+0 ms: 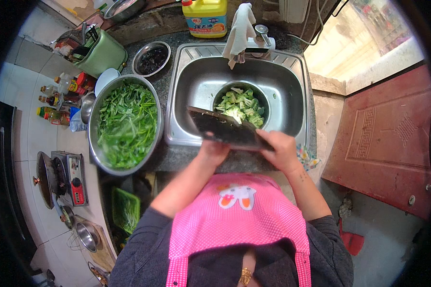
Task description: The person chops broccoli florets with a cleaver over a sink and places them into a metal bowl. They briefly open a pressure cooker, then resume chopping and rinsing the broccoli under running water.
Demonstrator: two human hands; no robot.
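Observation:
Both hands hold a dark flat slab (222, 127), tilted over the near side of the sink; I cannot tell whether it is a board or a broad cleaver blade. My left hand (214, 149) is blurred at its near edge, with the fingers partly hidden. My right hand (281, 146) grips its right end. Just beyond the slab, a round metal bowl (267, 104) stands in the sink. Cut broccoli florets (242, 102) fill the bowl, and one pale floret (235, 113) shows at the slab's far edge. Small bits cling to the slab.
The steel sink (291, 86) has a tap (262, 41) with a white cloth (239, 32) hanging over it. Left of it stand a large basin (160, 125) of leafy greens (127, 122) and a small bowl (168, 59) with dark contents. A yellow jug (204, 18) stands behind.

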